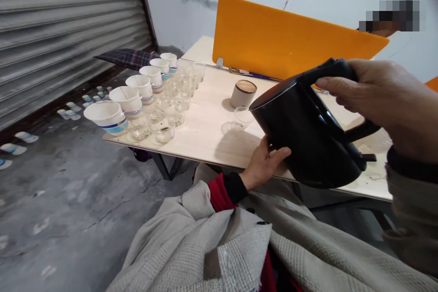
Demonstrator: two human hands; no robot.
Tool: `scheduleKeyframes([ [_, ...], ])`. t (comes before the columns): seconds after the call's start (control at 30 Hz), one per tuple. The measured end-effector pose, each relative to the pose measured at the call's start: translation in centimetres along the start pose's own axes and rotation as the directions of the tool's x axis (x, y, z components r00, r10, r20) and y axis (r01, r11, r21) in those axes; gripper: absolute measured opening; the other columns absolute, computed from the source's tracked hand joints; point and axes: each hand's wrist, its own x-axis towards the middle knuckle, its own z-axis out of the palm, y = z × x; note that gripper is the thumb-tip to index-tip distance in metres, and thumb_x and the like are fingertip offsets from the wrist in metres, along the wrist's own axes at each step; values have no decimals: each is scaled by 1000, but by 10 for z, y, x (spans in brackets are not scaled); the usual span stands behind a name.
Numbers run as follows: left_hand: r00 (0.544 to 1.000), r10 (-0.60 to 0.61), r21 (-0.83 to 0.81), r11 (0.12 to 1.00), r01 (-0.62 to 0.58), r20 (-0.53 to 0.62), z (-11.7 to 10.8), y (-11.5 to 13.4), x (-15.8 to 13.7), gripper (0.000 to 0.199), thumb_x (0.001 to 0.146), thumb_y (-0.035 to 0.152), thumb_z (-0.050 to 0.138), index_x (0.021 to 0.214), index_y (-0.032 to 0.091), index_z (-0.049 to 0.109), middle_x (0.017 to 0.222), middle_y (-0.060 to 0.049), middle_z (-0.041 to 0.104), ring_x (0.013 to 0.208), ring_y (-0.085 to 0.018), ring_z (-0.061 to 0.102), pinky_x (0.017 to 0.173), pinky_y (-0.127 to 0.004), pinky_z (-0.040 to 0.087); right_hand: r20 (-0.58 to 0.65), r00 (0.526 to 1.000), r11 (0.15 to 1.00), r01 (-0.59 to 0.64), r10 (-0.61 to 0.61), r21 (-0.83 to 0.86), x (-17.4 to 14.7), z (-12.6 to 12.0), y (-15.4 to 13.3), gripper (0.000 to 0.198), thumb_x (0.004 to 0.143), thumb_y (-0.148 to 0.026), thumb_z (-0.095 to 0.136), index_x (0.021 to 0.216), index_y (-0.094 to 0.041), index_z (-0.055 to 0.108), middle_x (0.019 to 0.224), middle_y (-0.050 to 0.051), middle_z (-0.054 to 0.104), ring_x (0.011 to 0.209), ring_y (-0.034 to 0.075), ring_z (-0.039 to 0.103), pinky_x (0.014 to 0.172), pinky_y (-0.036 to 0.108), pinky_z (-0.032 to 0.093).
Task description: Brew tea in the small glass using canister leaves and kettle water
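My right hand (386,91) is closed around the handle of a black electric kettle (308,132). The kettle tilts down to the left, its upper end beside a small clear plastic cup (242,117) on the table. Whether any water flows cannot be made out. Below the kettle's left side, at the table's front edge, is my left hand (265,164), with thumb and forefinger apart. Its other fingers are partly hidden, and contact with the kettle is unclear. Behind the clear cup stands a pale round canister (243,95) with a wooden lid.
Paper cups (106,116) line the left edge of the wooden table (205,121). Beside them stand several clear cups (164,134) with dark bits inside. An orange divider (273,36) crosses the back. More paper cups (26,137) are on the concrete floor (85,200) by a shutter (68,18).
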Motion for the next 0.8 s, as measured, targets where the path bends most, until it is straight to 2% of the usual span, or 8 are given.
scheduleKeyframes([
  [0.13,1000,10,-2,1000,-10,0,0,-2,0,77,86,66,78,139,16,52,151,-21,61,137,-35,60,115,-55,49,59,990,992,-126,127,-10,8,2,-2,27,94,-49,68,84,-24,66,62,2,61,59,18,55,61,39,42],
  [0.67,998,49,19,999,-48,-31,2,-4,0,73,89,64,75,141,17,54,152,-20,62,139,-34,59,120,-54,44,80,992,994,-92,97,-63,14,0,-18,28,89,-49,65,76,-23,64,61,2,61,56,17,52,58,35,37],
  [0.8,999,40,14,999,-40,-25,2,-4,1,74,90,64,74,142,16,53,153,-20,61,139,-33,60,119,-52,45,86,985,982,-138,149,-129,16,0,-21,32,91,-48,66,73,-22,62,62,2,61,57,15,50,63,37,38],
])
